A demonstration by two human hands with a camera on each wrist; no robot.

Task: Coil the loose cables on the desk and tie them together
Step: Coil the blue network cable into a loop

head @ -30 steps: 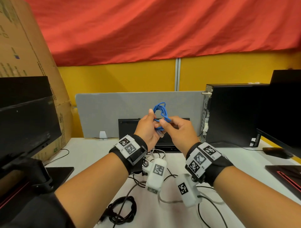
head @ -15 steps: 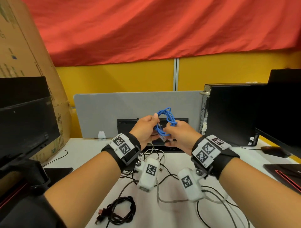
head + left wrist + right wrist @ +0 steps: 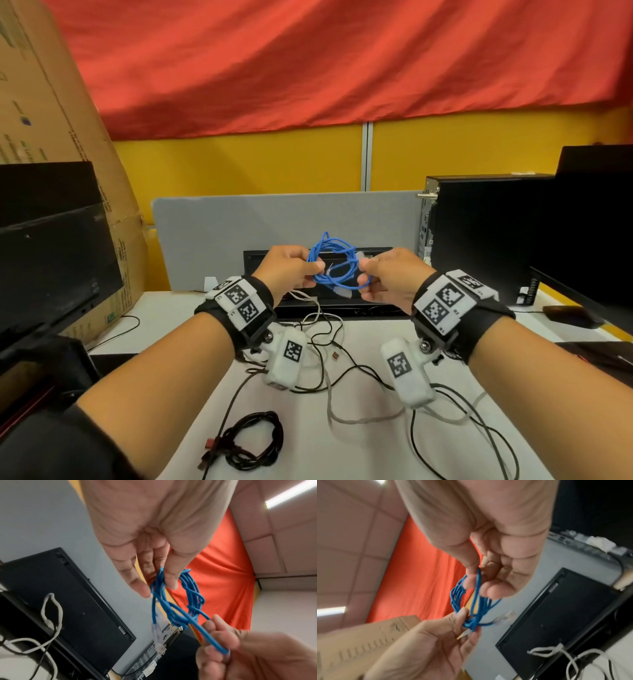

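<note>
1. Black USB cable (image 3: 251, 440) lies at the near left of the tabletop (image 3: 164, 308), already wound into a small coil; whether it is tied cannot be told.
2. Left hand (image 3: 286, 270) is raised above the tabletop with its fingers (image 3: 169, 580) curled round the left side of the blue network cable (image 3: 334, 265), pinching the bundled loops.
3. Blue network cable hangs between both hands as a finished coil, with a turn wrapped across its loops and its clear plugs (image 3: 158, 638) dangling free; the tie looks nearly done, judged from the knot-like crossing.
4. Right hand (image 3: 388, 281) pinches the coil's right side, its fingers (image 3: 498, 588) curled on a strand, apparently pulling the wrap tight.
5. Loose black and white cables (image 3: 342, 383) sprawl across the middle and near right of the tabletop, uncoiled, so most of the job remains.
</note>
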